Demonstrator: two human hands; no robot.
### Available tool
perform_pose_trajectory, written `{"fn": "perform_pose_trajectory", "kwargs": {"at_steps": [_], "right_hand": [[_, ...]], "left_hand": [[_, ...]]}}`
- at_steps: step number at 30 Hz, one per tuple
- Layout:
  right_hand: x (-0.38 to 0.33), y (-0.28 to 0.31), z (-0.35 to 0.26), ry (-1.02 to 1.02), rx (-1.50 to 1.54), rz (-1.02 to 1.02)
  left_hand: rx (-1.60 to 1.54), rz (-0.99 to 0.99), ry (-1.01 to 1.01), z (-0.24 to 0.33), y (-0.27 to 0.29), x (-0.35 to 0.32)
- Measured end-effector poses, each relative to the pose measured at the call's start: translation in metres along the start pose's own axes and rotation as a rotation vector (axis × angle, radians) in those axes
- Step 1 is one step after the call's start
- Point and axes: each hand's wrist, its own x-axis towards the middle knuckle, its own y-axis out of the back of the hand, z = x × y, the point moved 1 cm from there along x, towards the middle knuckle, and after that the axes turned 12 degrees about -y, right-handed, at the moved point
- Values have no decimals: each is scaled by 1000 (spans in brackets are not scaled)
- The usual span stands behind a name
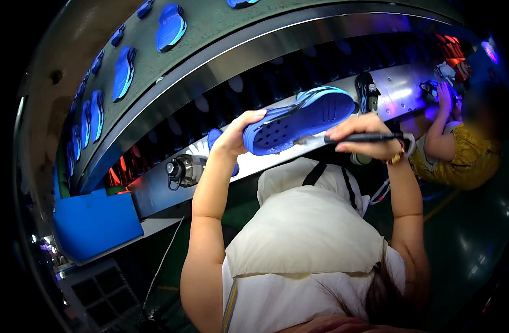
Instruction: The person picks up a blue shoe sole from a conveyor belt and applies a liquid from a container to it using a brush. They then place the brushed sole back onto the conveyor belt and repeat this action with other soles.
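Observation:
My left hand [236,131] is closed on the end of a blue shoe sole [307,119], fingers and thumb gripping its edge. The sole is held up above the bench with its hollow inner side facing me. Small holes dot the end nearest the left hand, and a light blue band edges the far rim. In my right hand [371,135] is a brush [343,137] with a black handle. Its tip touches the inner surface of the sole near the holes, where a wet-looking patch shows.
A green conveyor belt [140,66] carrying several blue soles curves along the far left. Dark shoes line a shelf below it. On the metal bench [149,194] stand a bottle with a black lid [183,171] and a dark shoe [367,91]. A co-worker's yellow garment [460,158] shows at right.

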Motion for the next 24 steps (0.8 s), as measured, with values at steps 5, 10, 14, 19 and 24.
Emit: {"fn": "perform_pose_trajectory", "kwargs": {"at_steps": [5,10,14,19,24], "right_hand": [[-5,-11,-26,206,203,114],[15,-22,5,-164,62,371],[32,-33,12,-109,76,460],[14,-54,-18,147,-322,139],[20,-29,-10,-34,78,174]], "left_hand": [[-587,-191,-194,-5,6,8],[-549,-19,-316,-48,-33,43],[-544,166,-304,-57,-38,52],[-459,264,-413,-52,-19,47],[-546,163,-391,-40,-36,45]]}}
